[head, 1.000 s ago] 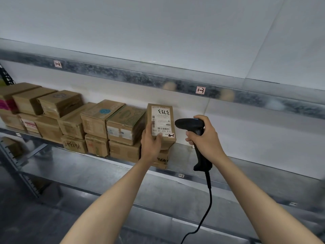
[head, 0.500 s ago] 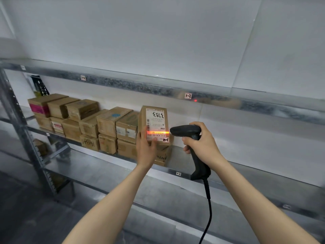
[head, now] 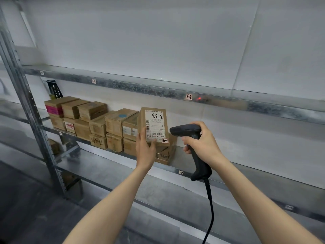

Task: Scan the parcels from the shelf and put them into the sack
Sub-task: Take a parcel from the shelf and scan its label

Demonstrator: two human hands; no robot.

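Curled round the lower left edge of a brown cardboard parcel [head: 152, 118], the left hand [head: 145, 153] holds it upright before the middle shelf [head: 168, 169], at the right end of the stacked boxes [head: 112, 124]. Its white label [head: 155, 126], with barcodes and a handwritten number, faces the camera. Just right, a black corded scanner [head: 185, 130] points at it, its handle gripped by the right hand [head: 204, 142].

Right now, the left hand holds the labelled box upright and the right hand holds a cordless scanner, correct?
Not cordless: the head view shows a cable hanging from the scanner in the right hand. The left hand does hold the labelled box upright.
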